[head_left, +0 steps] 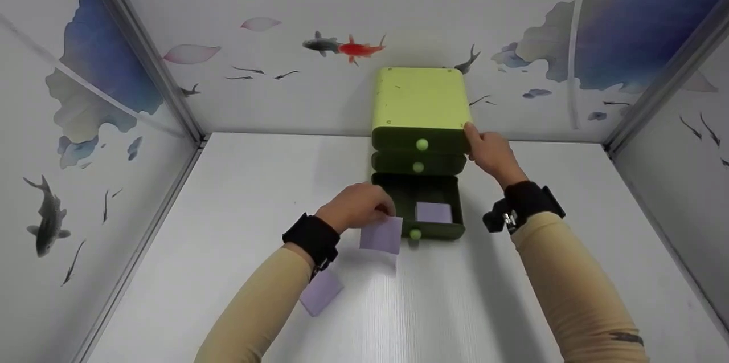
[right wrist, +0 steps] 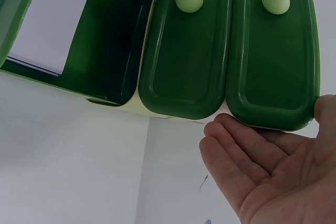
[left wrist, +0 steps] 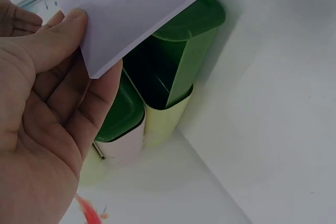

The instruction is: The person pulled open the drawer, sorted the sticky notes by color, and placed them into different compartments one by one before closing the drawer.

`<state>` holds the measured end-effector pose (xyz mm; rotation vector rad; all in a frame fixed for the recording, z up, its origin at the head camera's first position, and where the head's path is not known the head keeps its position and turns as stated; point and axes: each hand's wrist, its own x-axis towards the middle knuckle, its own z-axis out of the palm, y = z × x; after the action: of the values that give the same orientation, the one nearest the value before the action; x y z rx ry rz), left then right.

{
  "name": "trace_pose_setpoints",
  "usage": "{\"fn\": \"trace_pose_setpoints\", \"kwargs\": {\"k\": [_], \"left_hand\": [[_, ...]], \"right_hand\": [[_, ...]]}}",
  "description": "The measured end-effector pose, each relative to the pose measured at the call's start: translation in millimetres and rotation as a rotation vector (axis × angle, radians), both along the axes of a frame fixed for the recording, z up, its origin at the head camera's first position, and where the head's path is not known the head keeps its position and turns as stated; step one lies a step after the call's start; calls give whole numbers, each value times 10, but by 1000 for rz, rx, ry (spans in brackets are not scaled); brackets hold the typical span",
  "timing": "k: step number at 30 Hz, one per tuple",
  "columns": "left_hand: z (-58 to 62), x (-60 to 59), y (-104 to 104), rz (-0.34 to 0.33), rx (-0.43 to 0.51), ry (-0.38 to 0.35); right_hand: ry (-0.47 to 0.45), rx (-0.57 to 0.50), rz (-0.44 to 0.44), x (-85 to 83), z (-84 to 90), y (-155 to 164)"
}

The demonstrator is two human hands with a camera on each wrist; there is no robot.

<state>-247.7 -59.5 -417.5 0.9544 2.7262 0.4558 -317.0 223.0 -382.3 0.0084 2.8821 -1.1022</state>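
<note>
Head: left hand [head_left: 356, 206] pinches a lilac note [head_left: 381, 235] beside the open bottom drawer [head_left: 424, 209]; right hand [head_left: 491, 153] steadies the cabinet [head_left: 420, 100]. Left wrist: note [left wrist: 131, 9] gripped; lower it flat. Right wrist: fingers [right wrist: 247, 156] relaxed against the cabinet's side; keep bracing.

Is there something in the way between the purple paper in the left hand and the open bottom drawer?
Nothing visible blocks it. The left hand pinches the purple paper just at the front left corner of the open bottom drawer, whose top is uncovered. One purple sheet already lies inside, flat on its floor. The right hand rests at the cabinet's right side, clear of the drawer.
</note>
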Motion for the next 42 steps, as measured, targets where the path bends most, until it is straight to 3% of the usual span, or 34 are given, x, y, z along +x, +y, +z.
{"fn": "trace_pose_setpoints", "kwargs": {"k": [8, 15, 20, 26, 35, 42], "left_hand": [[173, -165, 126, 37, 29, 65], [177, -294, 209, 129, 89, 142], [108, -352, 237, 191, 130, 206], [-63, -394, 273, 232, 127, 252], [-253, -431, 333, 254, 67, 179], [-380, -429, 377, 225, 33, 132]], "right_hand": [[-32, -21, -18, -28, -16, 43], [-19, -26, -27, -34, -15, 71], [-13, -44, -25, -32, -15, 73], [-1, -39, -24, -21, -37, 59], [-16, -46, -34, -29, -45, 18], [-7, -53, -42, -24, -55, 25]]}}
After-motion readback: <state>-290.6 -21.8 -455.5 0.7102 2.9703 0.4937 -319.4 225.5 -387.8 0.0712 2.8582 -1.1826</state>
